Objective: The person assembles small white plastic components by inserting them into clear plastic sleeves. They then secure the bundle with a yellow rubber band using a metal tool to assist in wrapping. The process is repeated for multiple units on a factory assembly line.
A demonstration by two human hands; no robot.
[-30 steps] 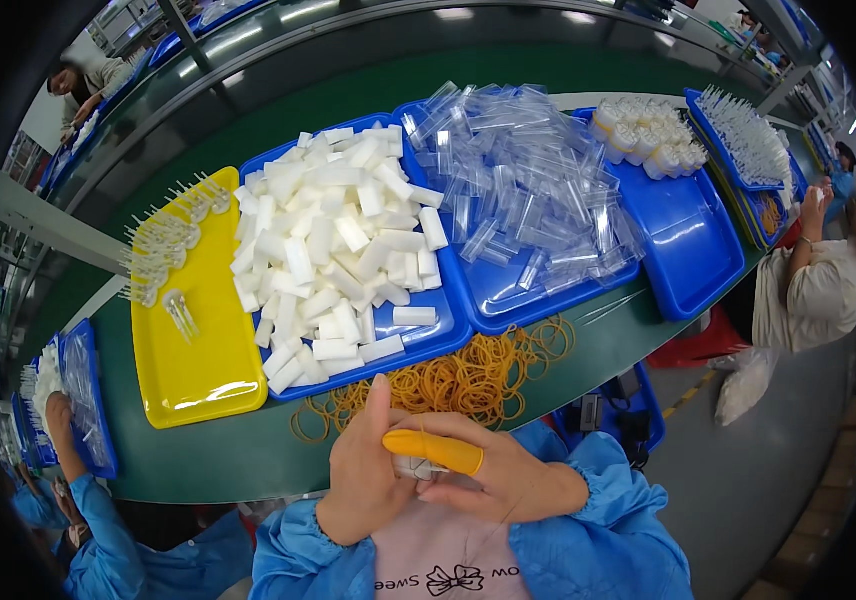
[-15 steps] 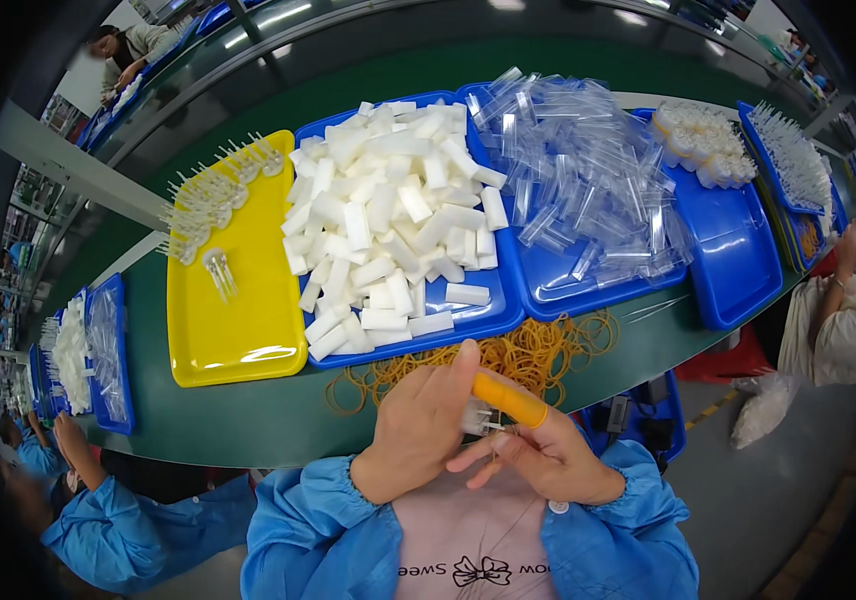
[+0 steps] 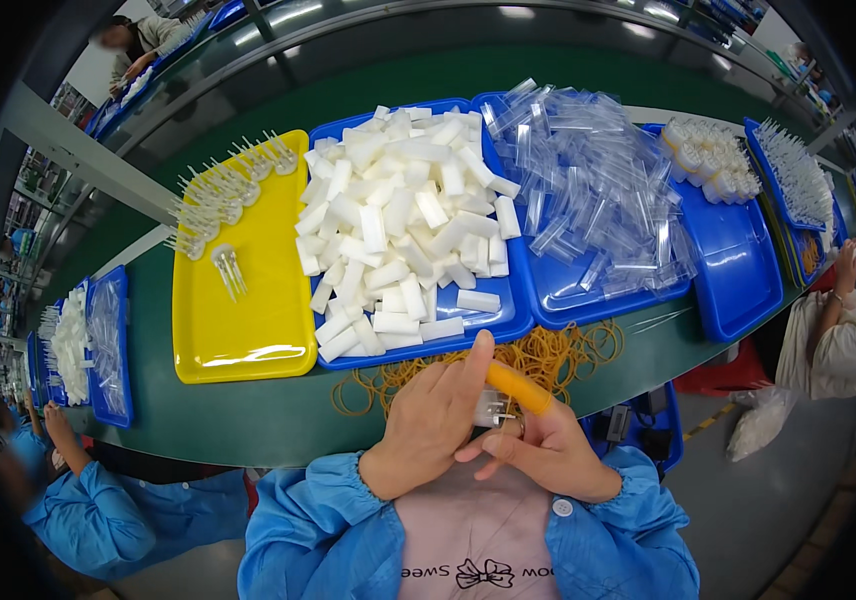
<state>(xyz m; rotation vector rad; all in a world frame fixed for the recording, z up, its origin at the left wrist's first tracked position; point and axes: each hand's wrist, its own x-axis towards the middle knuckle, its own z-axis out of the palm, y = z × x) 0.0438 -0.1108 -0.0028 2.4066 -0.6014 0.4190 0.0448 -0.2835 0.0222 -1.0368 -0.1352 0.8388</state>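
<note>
Just in front of my chest, my left hand (image 3: 426,428) is closed around a small clear-and-white part with thin metal prongs (image 3: 492,409), its index finger pointing up. Much of the part is hidden by the fingers. Facing it, my right hand (image 3: 545,446) wears an orange finger cot (image 3: 519,387) on the index finger. The right fingers bend around the part's pronged end, where a thin tan rubber band (image 3: 514,425) seems stretched. Behind both hands lies a pile of tan rubber bands (image 3: 573,347) on the green table.
A yellow tray (image 3: 245,350) holds several pronged white pieces (image 3: 227,272). Blue trays hold white foam blocks (image 3: 388,225), clear plastic sleeves (image 3: 598,190) and white-and-yellow round parts (image 3: 713,160). Co-workers sit at left (image 3: 113,510) and right (image 3: 828,330).
The view has shifted slightly, so the trays sit a little farther right. My hands stay together on the part, which shows more between them; the right fingers have shifted slightly around it.
</note>
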